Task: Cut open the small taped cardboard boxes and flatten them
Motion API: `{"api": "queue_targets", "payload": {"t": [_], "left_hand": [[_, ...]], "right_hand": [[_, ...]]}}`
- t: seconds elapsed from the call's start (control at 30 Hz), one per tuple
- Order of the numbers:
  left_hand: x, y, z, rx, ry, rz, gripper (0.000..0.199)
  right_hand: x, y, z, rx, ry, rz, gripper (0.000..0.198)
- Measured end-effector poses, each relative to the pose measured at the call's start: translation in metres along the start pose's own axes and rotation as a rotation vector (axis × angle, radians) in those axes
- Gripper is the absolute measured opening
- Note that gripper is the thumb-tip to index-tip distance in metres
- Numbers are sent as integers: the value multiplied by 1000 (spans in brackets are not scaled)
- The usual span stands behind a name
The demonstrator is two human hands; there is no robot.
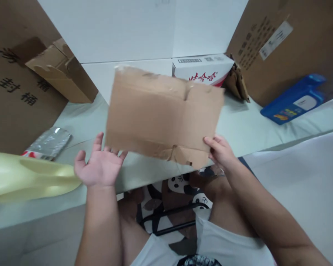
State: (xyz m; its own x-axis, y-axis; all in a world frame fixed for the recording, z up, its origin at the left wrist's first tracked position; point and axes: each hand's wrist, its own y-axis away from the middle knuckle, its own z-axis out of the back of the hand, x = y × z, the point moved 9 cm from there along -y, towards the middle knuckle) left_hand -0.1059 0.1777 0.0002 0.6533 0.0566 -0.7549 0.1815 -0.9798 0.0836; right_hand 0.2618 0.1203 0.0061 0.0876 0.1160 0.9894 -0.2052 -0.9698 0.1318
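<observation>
A flattened brown cardboard box [147,114] is held up over the front of the pale table, creased, with a worn flap along its lower edge. My right hand [220,149] pinches its lower right corner, thumb on the near face and fingers behind. At the lower left corner, my left hand [101,164] has its palm up and its fingers spread. Some of its fingertips pass behind the cardboard's edge; whether they touch it I cannot tell.
On the pale table [238,129] stand a white printed box [202,68], a blue bottle [296,98] and a small open carton [62,74]. A clear plastic packet [51,142] and a pale yellow object [30,177] lie at left. Large cartons flank both sides.
</observation>
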Motion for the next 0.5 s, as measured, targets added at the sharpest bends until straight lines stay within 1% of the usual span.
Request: {"api": "queue_targets", "payload": {"t": [0.07,0.13,0.17,0.2,0.23,0.27,0.3,0.37,0.43,0.47,0.5], "left_hand": [[-2,-5,11,-79,72,18,40],[-5,-11,21,-152,130,6,38],[-6,-13,23,-176,150,14,38],[-5,-16,24,-187,164,25,38],[-5,-17,23,-184,171,36,38],[-4,-19,20,-161,171,50,36],[-3,-20,16,-130,164,56,34],[-2,-21,6,-52,142,59,32],[0,-19,-3,15,123,65,32],[1,-18,-6,35,122,66,32],[2,-17,-8,52,124,70,31]], "right_hand": [[32,16,49,-283,189,175,38],[69,42,94,-568,397,346,31],[86,55,113,-687,482,408,27],[101,66,128,-781,567,442,24],[113,72,140,-845,643,460,21],[125,76,150,-884,714,483,19],[136,75,157,-892,790,515,18],[159,63,164,-878,958,633,23],[178,39,167,-862,1134,759,35],[186,23,171,-859,1194,782,39],[191,2,176,-850,1225,768,40]]}}
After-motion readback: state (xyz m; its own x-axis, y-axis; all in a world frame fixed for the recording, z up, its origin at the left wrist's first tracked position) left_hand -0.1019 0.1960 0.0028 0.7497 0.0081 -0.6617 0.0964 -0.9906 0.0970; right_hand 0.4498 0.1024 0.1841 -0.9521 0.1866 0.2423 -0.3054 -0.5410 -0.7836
